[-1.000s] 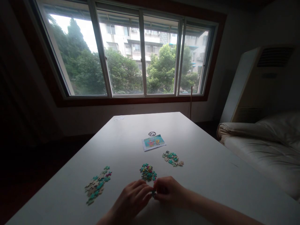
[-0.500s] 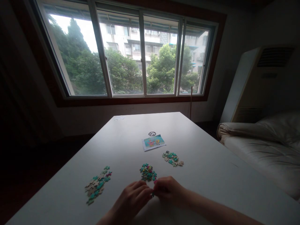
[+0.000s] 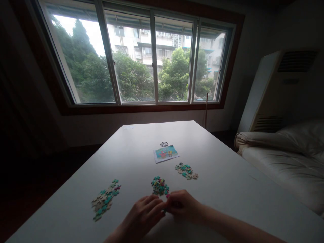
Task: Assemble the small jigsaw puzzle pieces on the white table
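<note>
Close together at the near part of the white table (image 3: 215, 189), my left hand (image 3: 145, 214) and my right hand (image 3: 183, 204) meet at the fingertips. Both are closed in a pinch around small jigsaw puzzle pieces (image 3: 165, 210); a bit of green shows between them, mostly hidden by my fingers. Just beyond my fingertips lies a heap of mixed puzzle pieces (image 3: 160, 185), teal, yellow and pink, with a pink one at its near edge by my right hand. To the left spreads a larger pile of pieces (image 3: 105, 200), and another pile (image 3: 186, 171) sits further off to the right.
A picture card (image 3: 166, 154) with cartoon figures lies beyond the heaps, and a small round dark-rimmed object (image 3: 164, 144) is behind it. A pale sofa (image 3: 283, 162) stands along the right side. The window (image 3: 154, 60) is past the table's far edge.
My fingertips have shifted slightly against each other, and the left fingers now cover a little more of the green piece. The piles and card stay where they were.
</note>
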`<state>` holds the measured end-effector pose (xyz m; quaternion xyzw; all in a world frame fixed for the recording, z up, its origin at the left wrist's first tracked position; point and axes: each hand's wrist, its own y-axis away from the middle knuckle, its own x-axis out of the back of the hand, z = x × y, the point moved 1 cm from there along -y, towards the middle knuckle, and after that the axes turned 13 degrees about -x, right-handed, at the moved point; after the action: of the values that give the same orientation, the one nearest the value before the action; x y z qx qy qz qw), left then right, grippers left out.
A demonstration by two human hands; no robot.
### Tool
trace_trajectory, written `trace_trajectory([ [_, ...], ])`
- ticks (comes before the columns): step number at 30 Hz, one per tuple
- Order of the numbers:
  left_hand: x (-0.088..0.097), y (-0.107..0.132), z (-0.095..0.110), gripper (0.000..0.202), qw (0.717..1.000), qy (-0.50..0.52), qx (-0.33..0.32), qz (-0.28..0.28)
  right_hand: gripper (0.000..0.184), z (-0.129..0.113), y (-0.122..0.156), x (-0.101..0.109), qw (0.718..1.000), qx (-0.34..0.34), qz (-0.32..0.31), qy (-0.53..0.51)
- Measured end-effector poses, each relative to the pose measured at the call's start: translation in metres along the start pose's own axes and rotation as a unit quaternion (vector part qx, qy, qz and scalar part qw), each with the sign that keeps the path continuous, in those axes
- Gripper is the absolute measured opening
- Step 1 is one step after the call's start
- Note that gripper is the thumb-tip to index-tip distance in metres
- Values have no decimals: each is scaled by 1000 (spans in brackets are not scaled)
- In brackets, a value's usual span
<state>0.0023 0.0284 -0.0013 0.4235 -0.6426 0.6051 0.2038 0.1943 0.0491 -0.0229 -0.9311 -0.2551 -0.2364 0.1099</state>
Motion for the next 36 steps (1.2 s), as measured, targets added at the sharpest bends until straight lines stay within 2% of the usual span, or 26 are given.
trace_trajectory([
  [11,0,3,1,15,1000,-1,23,9,18,-7,1,3,1000,-25,-6,2],
  [17,0,0,0,9,1000,11,12,14,10,-5,2,3,1000,-23,-16,5],
  [22,4,-4,1,22,1000,18,9,17,7,-7,3,3,999,-29,-25,8],
  [28,5,-3,1,26,1000,28,-4,-5,5,-1,2,1,999,-35,-18,9],
  [36,0,1,-1,23,999,27,-4,-24,7,2,1,0,999,-28,-7,19],
])
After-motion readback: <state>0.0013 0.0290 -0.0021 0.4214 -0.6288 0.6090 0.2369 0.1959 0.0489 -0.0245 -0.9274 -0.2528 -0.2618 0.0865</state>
